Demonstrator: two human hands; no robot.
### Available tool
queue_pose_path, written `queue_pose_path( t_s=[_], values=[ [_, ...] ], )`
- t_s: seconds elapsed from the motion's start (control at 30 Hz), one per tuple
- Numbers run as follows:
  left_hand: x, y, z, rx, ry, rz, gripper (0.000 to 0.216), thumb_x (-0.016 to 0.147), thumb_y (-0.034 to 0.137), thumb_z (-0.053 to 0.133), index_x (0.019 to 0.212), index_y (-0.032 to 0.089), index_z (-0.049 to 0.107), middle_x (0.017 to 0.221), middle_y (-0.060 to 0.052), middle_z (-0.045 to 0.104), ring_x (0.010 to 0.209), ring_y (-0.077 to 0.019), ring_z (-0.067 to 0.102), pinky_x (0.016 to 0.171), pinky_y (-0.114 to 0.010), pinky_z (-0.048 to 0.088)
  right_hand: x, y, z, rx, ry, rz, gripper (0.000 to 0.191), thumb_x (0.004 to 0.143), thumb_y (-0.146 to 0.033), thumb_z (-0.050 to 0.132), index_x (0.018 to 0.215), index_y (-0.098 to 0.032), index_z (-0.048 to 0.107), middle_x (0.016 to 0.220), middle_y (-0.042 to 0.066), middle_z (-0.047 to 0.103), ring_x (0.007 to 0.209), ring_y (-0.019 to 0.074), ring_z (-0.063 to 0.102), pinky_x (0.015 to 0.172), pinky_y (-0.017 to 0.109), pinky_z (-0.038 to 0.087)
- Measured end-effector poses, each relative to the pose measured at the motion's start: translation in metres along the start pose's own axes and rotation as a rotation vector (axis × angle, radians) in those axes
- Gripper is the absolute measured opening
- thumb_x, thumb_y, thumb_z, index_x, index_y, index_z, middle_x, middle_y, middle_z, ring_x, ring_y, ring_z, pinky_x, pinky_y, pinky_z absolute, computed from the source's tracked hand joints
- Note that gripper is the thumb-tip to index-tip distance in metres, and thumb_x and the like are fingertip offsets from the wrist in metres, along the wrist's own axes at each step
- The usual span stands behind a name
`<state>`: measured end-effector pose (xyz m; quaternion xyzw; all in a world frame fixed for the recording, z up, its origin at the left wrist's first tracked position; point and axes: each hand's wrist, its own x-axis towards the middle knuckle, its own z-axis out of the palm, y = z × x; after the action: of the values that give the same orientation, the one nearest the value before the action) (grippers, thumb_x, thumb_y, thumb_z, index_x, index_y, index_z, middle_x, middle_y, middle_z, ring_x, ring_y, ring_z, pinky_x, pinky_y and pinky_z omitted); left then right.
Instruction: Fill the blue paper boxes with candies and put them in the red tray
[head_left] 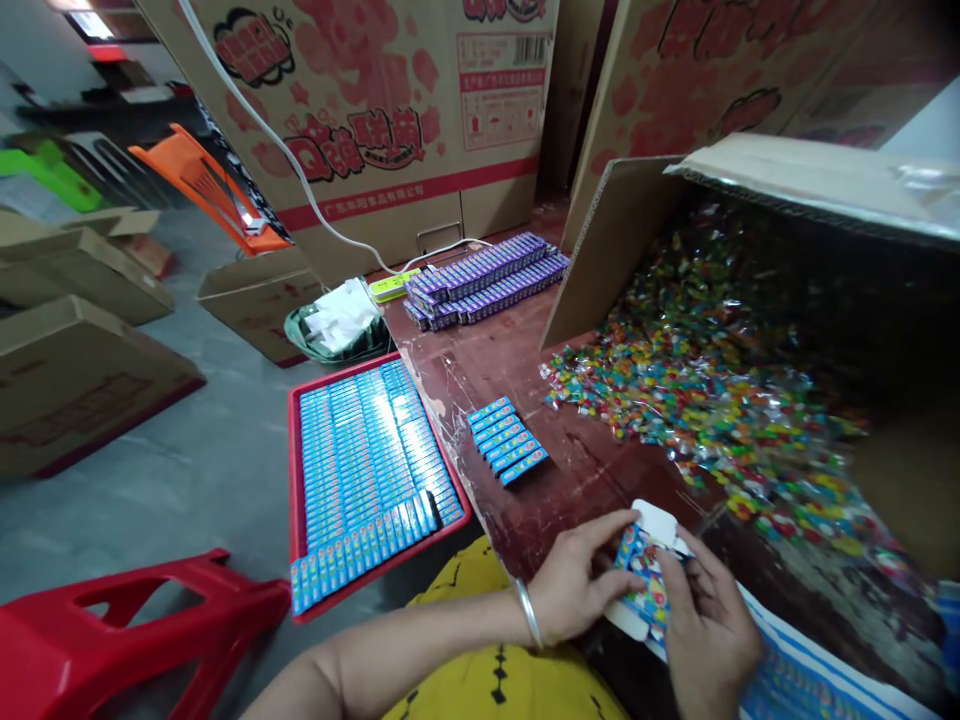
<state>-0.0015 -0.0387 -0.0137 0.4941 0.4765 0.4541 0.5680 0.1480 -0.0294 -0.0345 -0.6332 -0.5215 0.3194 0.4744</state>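
Judging by the blue boxes (352, 450) packed in the red tray (295, 450) and the short row (508, 440) on the tabletop (487, 350), much was done; the heaped sweets (720, 400) suggested plenty was left. A small carton (651, 600), white flap up, sat between both hands: the left hand (574, 580) gripped one side, fingers narrow, and the right hand (709, 620) held the other (any pinched sweet was impossible to tell).
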Motion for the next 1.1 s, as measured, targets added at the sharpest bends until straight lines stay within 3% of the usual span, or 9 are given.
queue_pose_path(
  t_s=[0.17, 0.33, 0.4, 0.5, 0.6, 0.7, 0.87, 1.1],
  values=[
    [0.005, -0.007, -0.005, -0.076, -0.121, -0.068, 0.046, 0.075, 0.021, 0.067, 0.119, 0.021, 0.055, 0.089, -0.001, 0.059, 0.072, -0.0121, 0.056, 0.065, -0.021, 0.046, 0.000, 0.019, -0.005, -0.112, -0.072, -0.081, 0.037, 0.080, -0.044, 0.062, 0.101, -0.014, 0.066, 0.098, 0.012, 0.069, 0.082, 0.0253, 0.065, 0.079, 0.036, 0.049],
    [0.007, -0.015, -0.002, -0.208, -0.142, -0.111, 0.037, 0.075, 0.015, 0.064, 0.111, 0.019, 0.055, 0.095, -0.002, 0.060, 0.065, -0.0079, 0.054, 0.060, -0.019, 0.043, 0.008, 0.028, -0.006, -0.045, -0.176, -0.076, 0.026, 0.077, -0.042, 0.064, 0.081, -0.016, 0.064, 0.100, 0.010, 0.065, 0.091, 0.0250, 0.061, 0.086, 0.038, 0.047],
    [0.007, -0.015, 0.000, -0.235, -0.129, -0.110, 0.036, 0.075, 0.015, 0.064, 0.109, 0.019, 0.054, 0.098, -0.002, 0.059, 0.066, -0.0074, 0.053, 0.060, -0.019, 0.042, 0.010, 0.024, -0.004, 0.034, -0.165, -0.047, 0.024, 0.076, -0.040, 0.065, 0.083, -0.017, 0.061, 0.105, 0.010, 0.063, 0.094, 0.0245, 0.061, 0.085, 0.037, 0.048],
    [0.006, -0.014, 0.002, -0.325, -0.096, -0.117, 0.037, 0.074, 0.017, 0.067, 0.107, 0.019, 0.051, 0.098, -0.002, 0.058, 0.070, -0.0086, 0.055, 0.063, -0.020, 0.043, 0.012, 0.011, -0.001, 0.167, -0.123, 0.006, 0.028, 0.075, -0.035, 0.068, 0.094, -0.020, 0.055, 0.093, 0.007, 0.065, 0.085, 0.0211, 0.063, 0.077, 0.033, 0.050],
    [0.007, -0.013, 0.002, -0.395, -0.072, -0.124, 0.037, 0.075, 0.017, 0.068, 0.104, 0.020, 0.046, 0.095, -0.001, 0.058, 0.070, -0.0087, 0.054, 0.064, -0.021, 0.043, 0.017, -0.004, -0.001, 0.202, -0.212, 0.020, 0.021, 0.077, -0.036, 0.066, 0.086, -0.020, 0.056, 0.080, 0.004, 0.064, 0.077, 0.0193, 0.061, 0.072, 0.030, 0.050],
    [0.007, -0.008, 0.001, -0.345, -0.072, -0.117, 0.035, 0.076, 0.017, 0.067, 0.103, 0.020, 0.044, 0.095, -0.001, 0.057, 0.072, -0.0093, 0.054, 0.064, -0.021, 0.043, 0.026, -0.014, -0.006, 0.177, -0.332, 0.074, 0.023, 0.078, -0.040, 0.065, 0.073, -0.019, 0.057, 0.074, 0.003, 0.062, 0.073, 0.0182, 0.058, 0.070, 0.028, 0.048],
    [0.008, 0.003, -0.002, -0.179, -0.094, -0.070, 0.034, 0.081, 0.017, 0.061, 0.111, 0.019, 0.045, 0.097, -0.003, 0.059, 0.082, -0.0136, 0.058, 0.071, -0.025, 0.047, 0.042, -0.019, -0.017, 0.167, -0.492, 0.161, 0.025, 0.075, -0.041, 0.068, 0.078, -0.017, 0.062, 0.072, 0.002, 0.063, 0.068, 0.0163, 0.058, 0.064, 0.026, 0.046],
    [0.010, 0.011, -0.007, -0.099, -0.182, -0.025, 0.049, 0.082, 0.012, 0.058, 0.127, 0.020, 0.042, 0.108, -0.006, 0.061, 0.098, -0.0190, 0.059, 0.085, -0.031, 0.047, 0.056, -0.018, -0.023, 0.288, -0.596, 0.322, 0.032, 0.071, -0.045, 0.070, 0.069, -0.016, 0.057, 0.060, -0.002, 0.058, 0.056, 0.0124, 0.052, 0.052, 0.022, 0.040]
  ],
)
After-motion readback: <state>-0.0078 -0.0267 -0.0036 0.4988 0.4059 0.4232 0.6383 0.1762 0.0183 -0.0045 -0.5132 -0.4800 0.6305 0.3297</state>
